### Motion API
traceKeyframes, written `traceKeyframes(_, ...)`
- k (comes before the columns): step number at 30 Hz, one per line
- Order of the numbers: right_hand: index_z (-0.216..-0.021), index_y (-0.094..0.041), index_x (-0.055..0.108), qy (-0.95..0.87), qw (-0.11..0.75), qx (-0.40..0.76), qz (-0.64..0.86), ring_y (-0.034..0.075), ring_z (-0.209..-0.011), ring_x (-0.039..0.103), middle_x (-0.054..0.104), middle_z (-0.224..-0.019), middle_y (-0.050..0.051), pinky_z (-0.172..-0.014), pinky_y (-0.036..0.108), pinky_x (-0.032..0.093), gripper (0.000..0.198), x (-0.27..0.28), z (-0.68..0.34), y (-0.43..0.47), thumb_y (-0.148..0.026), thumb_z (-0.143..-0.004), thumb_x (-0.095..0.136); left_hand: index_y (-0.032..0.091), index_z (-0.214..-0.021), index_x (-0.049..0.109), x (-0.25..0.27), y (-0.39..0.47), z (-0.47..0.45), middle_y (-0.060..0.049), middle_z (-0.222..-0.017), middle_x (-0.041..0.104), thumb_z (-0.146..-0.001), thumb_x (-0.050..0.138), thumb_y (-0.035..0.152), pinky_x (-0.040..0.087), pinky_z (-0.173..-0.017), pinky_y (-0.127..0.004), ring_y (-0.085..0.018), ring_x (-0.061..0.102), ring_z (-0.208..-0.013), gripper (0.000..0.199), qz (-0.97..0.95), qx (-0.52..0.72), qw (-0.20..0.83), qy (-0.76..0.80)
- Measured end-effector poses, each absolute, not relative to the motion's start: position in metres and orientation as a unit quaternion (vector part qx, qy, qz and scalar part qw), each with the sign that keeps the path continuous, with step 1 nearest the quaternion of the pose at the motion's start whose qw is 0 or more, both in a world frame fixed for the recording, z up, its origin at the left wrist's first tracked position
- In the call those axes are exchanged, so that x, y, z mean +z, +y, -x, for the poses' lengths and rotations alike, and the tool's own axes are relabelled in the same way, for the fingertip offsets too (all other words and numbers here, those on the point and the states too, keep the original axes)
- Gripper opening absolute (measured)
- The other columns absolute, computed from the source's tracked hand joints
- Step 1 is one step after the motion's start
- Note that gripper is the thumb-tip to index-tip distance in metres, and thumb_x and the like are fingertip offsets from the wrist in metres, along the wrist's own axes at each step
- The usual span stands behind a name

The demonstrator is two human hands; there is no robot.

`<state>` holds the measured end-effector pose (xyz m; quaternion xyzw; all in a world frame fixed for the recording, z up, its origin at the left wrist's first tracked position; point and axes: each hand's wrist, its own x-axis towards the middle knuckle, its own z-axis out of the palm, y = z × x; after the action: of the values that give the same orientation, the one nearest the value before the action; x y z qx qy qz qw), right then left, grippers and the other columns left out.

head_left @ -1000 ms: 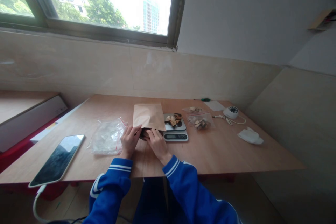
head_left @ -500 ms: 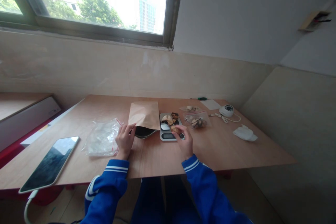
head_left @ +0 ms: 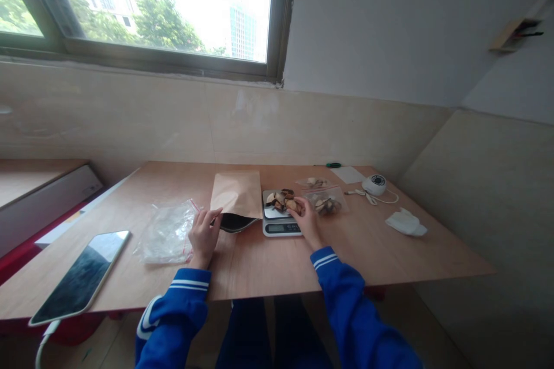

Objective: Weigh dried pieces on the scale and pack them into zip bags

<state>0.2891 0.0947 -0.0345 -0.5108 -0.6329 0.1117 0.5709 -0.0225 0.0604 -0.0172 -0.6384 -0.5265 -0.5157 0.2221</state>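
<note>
A brown kraft paper bag (head_left: 236,190) lies on the table, its dark mouth gaping toward me. My left hand (head_left: 205,234) pinches the left corner of that mouth. Just right of the bag stands a small white kitchen scale (head_left: 283,230) with a display at its front. Brown and cream dried pieces, which look like dried mushroom slices (head_left: 279,198), are heaped on its plate. At the heap's right side, my right hand (head_left: 308,223) has its fingers closed on one dried mushroom piece (head_left: 295,206). My right fingers partly cover the scale's right side.
Clear bags of dried pieces (head_left: 327,203) lie right of the scale. Farther right are a white dome camera (head_left: 374,184) with its cable and a crumpled white tissue (head_left: 405,222). A clear plastic bag (head_left: 167,233) and a charging tablet (head_left: 82,277) occupy the left side.
My right hand has moved forward, bringing its dried mushroom piece from above the scale's front to the heap on the plate. The left hand keeps its hold on the paper bag.
</note>
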Motion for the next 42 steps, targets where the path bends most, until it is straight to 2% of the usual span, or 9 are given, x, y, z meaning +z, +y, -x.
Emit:
traceKeyframes(5,-0.108,-0.019,0.061,-0.631,0.571,0.102,0.515,0.025,-0.097,0.062,0.066,-0.106,0.01,-0.087,0.041,0.05,0.036,-0.037,-0.288,0.092,-0.041,-0.079,0.066,0.022,-0.089,0.068,-0.015,0.059,0.022,-0.001,-0.073,0.062,-0.088,0.056,0.028,0.04,-0.058,-0.024,-0.015,0.056,-0.071,0.013,0.642,-0.522,0.213,-0.519)
traceKeyframes(12,-0.09,-0.021,0.064,-0.678,0.555,0.064,0.477,0.022,-0.085,0.063,0.068,-0.087,0.006,-0.078,0.036,0.051,0.015,-0.031,-0.286,0.083,-0.035,-0.085,0.061,0.022,-0.088,0.067,-0.017,0.06,0.025,-0.001,-0.072,0.061,-0.088,0.055,0.029,0.042,-0.061,-0.025,-0.016,0.056,-0.071,0.014,0.639,-0.52,0.211,-0.526)
traceKeyframes(15,-0.09,-0.021,0.064,-0.694,0.548,0.053,0.464,0.022,-0.083,0.063,0.068,-0.085,0.006,-0.076,0.036,0.051,0.013,-0.028,-0.287,0.08,-0.032,-0.086,0.061,0.022,-0.088,0.067,-0.018,0.06,0.025,-0.001,-0.072,0.061,-0.088,0.056,0.029,0.042,-0.061,-0.024,-0.016,0.056,-0.071,0.013,0.639,-0.519,0.215,-0.525)
traceKeyframes(19,-0.094,-0.021,0.065,-0.715,0.527,0.048,0.457,0.022,-0.084,0.061,0.067,-0.088,0.006,-0.076,0.036,0.05,0.012,-0.025,-0.287,0.077,-0.03,-0.086,0.062,0.022,-0.088,0.067,-0.017,0.061,0.026,-0.001,-0.073,0.062,-0.087,0.057,0.029,0.042,-0.061,-0.024,-0.016,0.056,-0.074,0.012,0.642,-0.523,0.221,-0.516)
traceKeyframes(25,-0.092,-0.022,0.066,-0.71,0.513,0.017,0.482,0.024,-0.088,0.059,0.064,-0.089,0.005,-0.084,0.04,0.047,0.016,-0.025,-0.288,0.078,-0.029,-0.079,0.071,0.022,-0.088,0.066,-0.016,0.061,0.026,-0.002,-0.075,0.062,-0.087,0.057,0.029,0.041,-0.062,-0.024,-0.017,0.057,-0.076,0.012,0.639,-0.529,0.221,-0.513)
traceKeyframes(31,-0.098,-0.02,0.065,-0.678,0.549,0.056,0.485,0.021,-0.085,0.059,0.058,-0.093,0.007,-0.075,0.034,0.051,0.016,-0.03,-0.289,0.082,-0.028,-0.083,0.064,0.022,-0.088,0.066,-0.017,0.061,0.026,-0.002,-0.075,0.062,-0.087,0.056,0.028,0.042,-0.063,-0.025,-0.016,0.056,-0.075,0.012,0.641,-0.525,0.214,-0.517)
traceKeyframes(37,-0.102,-0.022,0.066,-0.696,0.543,0.07,0.464,0.023,-0.1,0.058,0.061,-0.1,0.008,-0.089,0.038,0.049,0.019,-0.029,-0.289,0.08,-0.021,-0.086,0.057,0.022,-0.087,0.067,-0.017,0.061,0.026,-0.002,-0.075,0.063,-0.087,0.058,0.029,0.044,-0.064,-0.025,-0.016,0.058,-0.076,0.012,0.638,-0.526,0.209,-0.522)
traceKeyframes(42,-0.107,-0.022,0.066,-0.703,0.535,0.074,0.462,0.023,-0.102,0.059,0.062,-0.104,0.009,-0.091,0.039,0.049,0.024,-0.027,-0.29,0.077,-0.02,-0.088,0.051,0.022,-0.087,0.068,-0.017,0.061,0.026,-0.002,-0.074,0.062,-0.087,0.058,0.029,0.044,-0.063,-0.025,-0.017,0.058,-0.076,0.012,0.637,-0.525,0.195,-0.53)
